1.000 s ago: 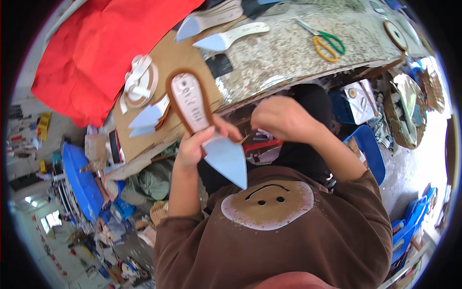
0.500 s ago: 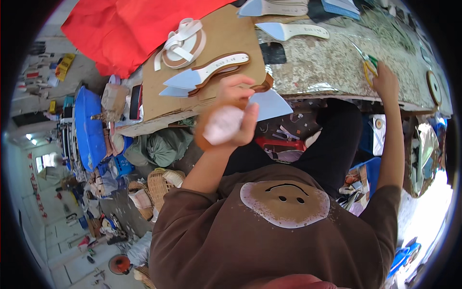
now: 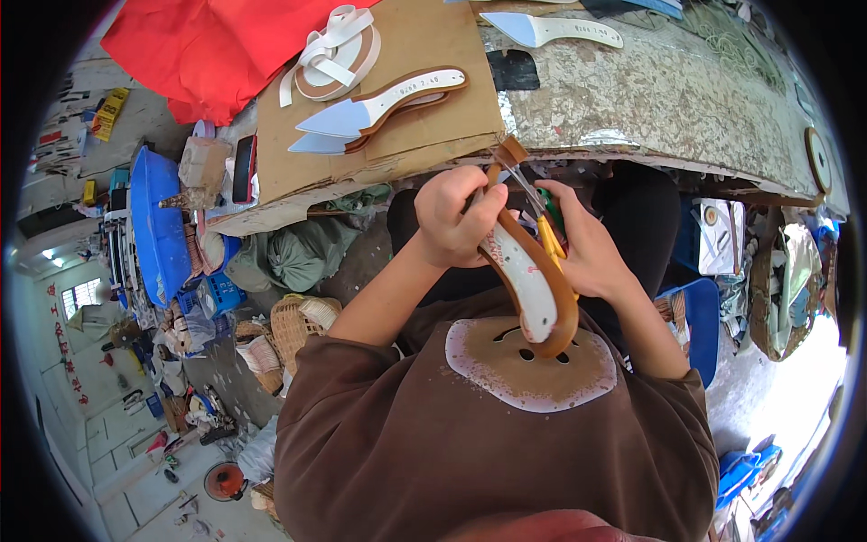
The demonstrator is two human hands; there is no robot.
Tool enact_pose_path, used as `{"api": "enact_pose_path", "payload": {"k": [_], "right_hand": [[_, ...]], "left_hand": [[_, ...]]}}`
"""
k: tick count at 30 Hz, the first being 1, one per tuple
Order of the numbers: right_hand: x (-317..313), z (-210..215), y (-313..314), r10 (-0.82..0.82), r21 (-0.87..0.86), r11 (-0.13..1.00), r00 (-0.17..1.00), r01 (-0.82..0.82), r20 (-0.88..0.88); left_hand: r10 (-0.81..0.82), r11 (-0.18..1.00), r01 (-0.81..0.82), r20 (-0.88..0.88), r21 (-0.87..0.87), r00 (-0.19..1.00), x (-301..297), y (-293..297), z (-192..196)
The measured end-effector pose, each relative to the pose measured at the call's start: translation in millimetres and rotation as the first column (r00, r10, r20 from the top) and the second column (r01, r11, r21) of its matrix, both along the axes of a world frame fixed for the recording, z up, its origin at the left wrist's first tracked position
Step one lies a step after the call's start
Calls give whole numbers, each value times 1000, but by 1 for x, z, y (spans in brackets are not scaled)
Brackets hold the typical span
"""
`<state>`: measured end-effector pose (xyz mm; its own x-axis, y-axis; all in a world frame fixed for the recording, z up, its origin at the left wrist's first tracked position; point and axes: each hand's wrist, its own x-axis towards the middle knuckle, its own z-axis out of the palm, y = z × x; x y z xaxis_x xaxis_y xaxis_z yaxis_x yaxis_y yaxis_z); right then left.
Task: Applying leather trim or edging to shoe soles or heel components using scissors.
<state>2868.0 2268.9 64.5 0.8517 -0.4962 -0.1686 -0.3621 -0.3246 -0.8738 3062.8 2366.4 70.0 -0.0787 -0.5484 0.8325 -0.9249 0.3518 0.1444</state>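
Note:
My left hand (image 3: 454,217) is closed around a shoe insole (image 3: 533,294) with a white underside and a brown edge, its heel end toward my shirt. A loose brown strip end (image 3: 512,150) sticks up past my fingers. In my right hand (image 3: 591,248) is a pair of scissors (image 3: 548,238) with yellow and green handles. Their blades point up to the brown strip, touching or very close to it; whether they are closed on it I cannot tell. Beyond my hands, a small pile of brown-edged insoles (image 3: 411,93) with light blue toes lies on the cardboard (image 3: 433,135).
A roll of white tape (image 3: 336,65) rests on the cardboard beside a red sheet (image 3: 208,54). Another insole (image 3: 578,32) and a black patch (image 3: 513,70) lie on the worn table (image 3: 650,99). A blue basin (image 3: 155,226) stands at the left, a phone (image 3: 244,170) near the table's corner.
My right hand has come from the table at the right to the middle, bringing the scissors to the insole. My left hand has turned the insole, its heel now toward my shirt.

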Motion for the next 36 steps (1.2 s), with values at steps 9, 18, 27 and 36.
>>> {"api": "enact_pose_path", "payload": {"k": [9, 18, 27, 36], "right_hand": [[-21, -19, -16, 106, 352, 929, 994, -112, 36], [-74, -8, -198, -339, -613, 753, 939, 239, -51], [22, 11, -22, 196, -361, 917, 980, -167, 45], [40, -55, 11, 49, 225, 968, 964, -111, 262]], "left_hand": [[-171, 975, 181, -80, 131, 982, 13, 14, 6], [14, 995, 83, -912, 52, 410, 7, 13, -8], [220, 945, 140, -891, 296, 397, -24, 6, -5], [59, 991, 80, -885, 108, 462, -11, 25, -15]]}}
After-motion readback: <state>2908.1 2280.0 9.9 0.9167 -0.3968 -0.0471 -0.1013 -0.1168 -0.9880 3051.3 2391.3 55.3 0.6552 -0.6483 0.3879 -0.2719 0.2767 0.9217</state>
